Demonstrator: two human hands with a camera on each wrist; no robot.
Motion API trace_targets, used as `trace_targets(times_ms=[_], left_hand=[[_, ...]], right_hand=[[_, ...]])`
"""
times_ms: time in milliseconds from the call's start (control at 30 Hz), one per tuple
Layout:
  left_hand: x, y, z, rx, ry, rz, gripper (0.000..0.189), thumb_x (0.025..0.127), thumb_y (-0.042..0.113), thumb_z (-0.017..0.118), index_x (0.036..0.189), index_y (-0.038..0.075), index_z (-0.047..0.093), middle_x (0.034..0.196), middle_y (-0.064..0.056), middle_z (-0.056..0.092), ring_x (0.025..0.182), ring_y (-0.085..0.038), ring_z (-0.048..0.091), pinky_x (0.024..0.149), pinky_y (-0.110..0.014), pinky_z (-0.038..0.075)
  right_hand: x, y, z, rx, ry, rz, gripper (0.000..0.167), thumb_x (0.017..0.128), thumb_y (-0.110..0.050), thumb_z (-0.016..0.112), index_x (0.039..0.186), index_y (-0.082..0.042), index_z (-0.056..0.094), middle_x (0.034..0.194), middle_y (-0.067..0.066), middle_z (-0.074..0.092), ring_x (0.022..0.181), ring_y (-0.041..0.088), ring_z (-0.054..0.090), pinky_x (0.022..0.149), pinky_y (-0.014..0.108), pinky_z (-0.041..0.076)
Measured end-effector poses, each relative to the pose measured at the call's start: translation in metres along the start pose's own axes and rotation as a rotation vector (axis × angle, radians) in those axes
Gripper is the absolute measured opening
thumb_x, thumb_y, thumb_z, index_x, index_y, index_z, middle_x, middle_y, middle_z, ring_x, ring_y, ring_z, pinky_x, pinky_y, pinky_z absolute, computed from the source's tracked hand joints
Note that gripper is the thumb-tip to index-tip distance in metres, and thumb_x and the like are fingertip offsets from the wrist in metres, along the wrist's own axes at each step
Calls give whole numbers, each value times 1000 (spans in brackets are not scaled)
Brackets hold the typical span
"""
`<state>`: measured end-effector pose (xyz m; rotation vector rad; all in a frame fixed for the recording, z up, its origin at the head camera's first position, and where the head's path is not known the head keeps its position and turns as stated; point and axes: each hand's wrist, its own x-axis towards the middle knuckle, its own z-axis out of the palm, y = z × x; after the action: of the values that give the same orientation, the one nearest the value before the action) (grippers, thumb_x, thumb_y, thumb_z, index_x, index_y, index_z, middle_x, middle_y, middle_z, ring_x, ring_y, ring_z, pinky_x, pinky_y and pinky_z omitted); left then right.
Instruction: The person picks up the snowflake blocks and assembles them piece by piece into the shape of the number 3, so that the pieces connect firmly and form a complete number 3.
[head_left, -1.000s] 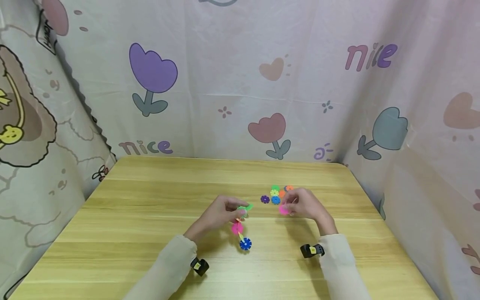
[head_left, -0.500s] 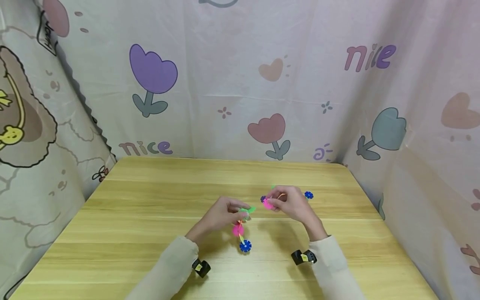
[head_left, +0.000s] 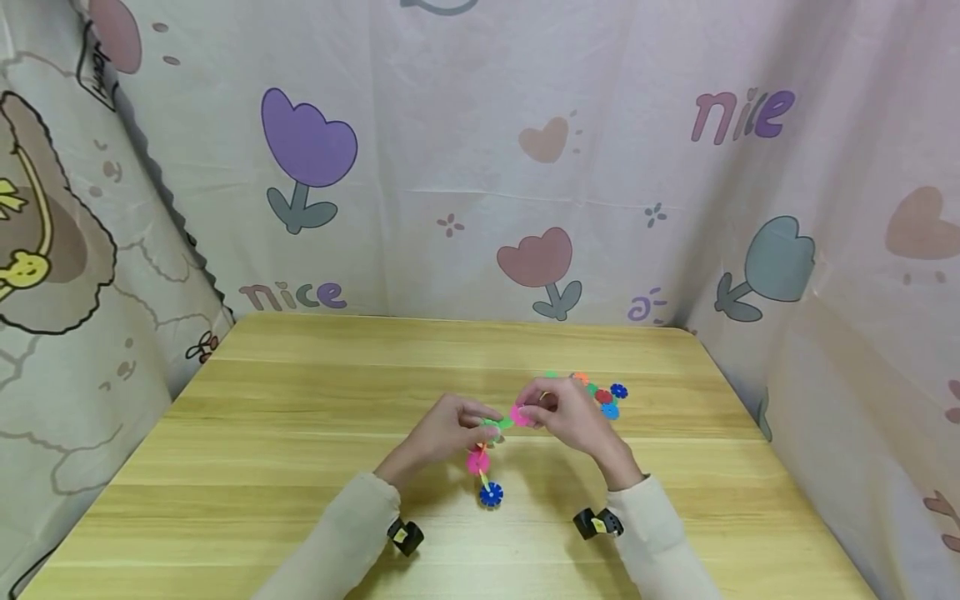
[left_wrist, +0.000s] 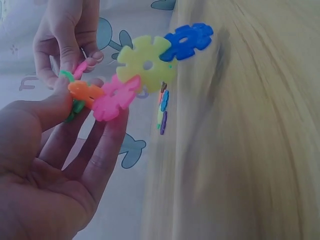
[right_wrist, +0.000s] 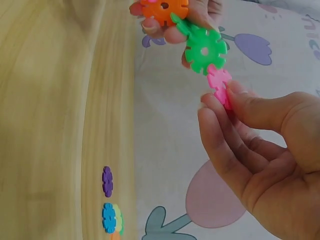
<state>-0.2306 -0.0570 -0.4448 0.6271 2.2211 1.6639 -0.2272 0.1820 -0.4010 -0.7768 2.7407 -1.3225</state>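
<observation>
My left hand (head_left: 438, 429) pinches a chain of interlocking plastic snowflake discs near its green end. In the left wrist view, an orange disc (left_wrist: 85, 93), a pink disc (left_wrist: 117, 100), a yellow disc (left_wrist: 137, 65) and a dark blue disc (left_wrist: 189, 41) run outward from its fingers. Between thumb and fingers, my right hand (head_left: 573, 417) pinches another pink disc (right_wrist: 219, 85). That disc's edge meets the rim of the green disc (right_wrist: 206, 51); whether their slots are engaged, I cannot tell. In the head view, fingers partly cover the joint.
Several loose discs lie behind and beside the right hand, among them a red disc (head_left: 603, 397), a dark blue disc (head_left: 618, 390) and a light blue disc (head_left: 610, 411). Beneath everything is a wooden table (head_left: 300, 467), with a printed curtain (head_left: 435, 167) behind it.
From beside the loose discs, my right hand has carried the pink disc left to the chain's green end. The left hand has stayed nearly in place, still holding the chain.
</observation>
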Motion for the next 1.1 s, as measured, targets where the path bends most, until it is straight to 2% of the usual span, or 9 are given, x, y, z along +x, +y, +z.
trace_targets(times_ms=[133,300,433,533,633,767,933,1033,1100], left_hand=[[2,0,2,26,10,-5,22,96,17,75,116,10,78,94,-8,81,83,-31,77,70,-34,62],[2,2,5,36,31,-15,21,95,17,76,115,11,78,93,-11,81,69,-17,72,60,-28,55],[2,4,6,39,45,-29,21,95,17,75,115,12,78,95,-17,80,57,-11,61,49,-19,43],[2,3,6,40,52,-29,21,95,16,75,115,12,78,95,-17,80,58,-12,63,48,-17,42],[2,2,6,35,50,-15,21,95,15,75,116,10,77,95,-16,80,67,-18,72,53,-22,52],[2,2,5,47,30,13,25,95,23,77,117,11,77,101,-16,80,86,-27,78,73,-35,62],[2,3,5,118,35,51,32,92,35,79,118,17,76,118,-6,77,98,-21,74,89,-40,60],[3,3,6,116,29,71,33,92,32,79,121,16,75,120,-6,75,98,-19,72,90,-38,60],[4,2,6,88,22,79,35,93,28,78,125,14,73,119,-10,74,95,-23,74,89,-36,60]], right_hand=[[-1,0,1,-20,-1,-10,7,95,-3,71,97,-9,76,89,8,76,66,13,69,62,34,62],[-1,-2,5,-62,44,-29,5,94,0,72,93,-4,74,81,6,73,64,21,68,58,22,57],[1,-4,9,-87,89,-52,6,91,4,73,90,-2,74,77,7,72,59,12,64,55,20,55],[3,-4,11,-89,101,-50,10,89,8,73,89,-2,74,77,7,73,59,7,62,55,19,55],[3,-3,11,-74,94,-38,11,90,7,73,91,-3,74,79,8,74,61,7,64,56,19,56],[3,-2,9,-42,71,-30,6,93,2,73,93,-3,74,82,8,75,64,10,67,58,20,58],[3,1,8,-20,44,-40,3,95,-5,72,95,-3,75,84,8,76,65,10,68,61,28,61],[2,3,6,-11,29,-27,7,97,-6,70,101,-3,75,88,9,76,67,11,69,63,33,62],[2,5,2,7,24,2,11,99,-7,68,107,-4,74,93,13,76,68,12,70,65,33,63]])
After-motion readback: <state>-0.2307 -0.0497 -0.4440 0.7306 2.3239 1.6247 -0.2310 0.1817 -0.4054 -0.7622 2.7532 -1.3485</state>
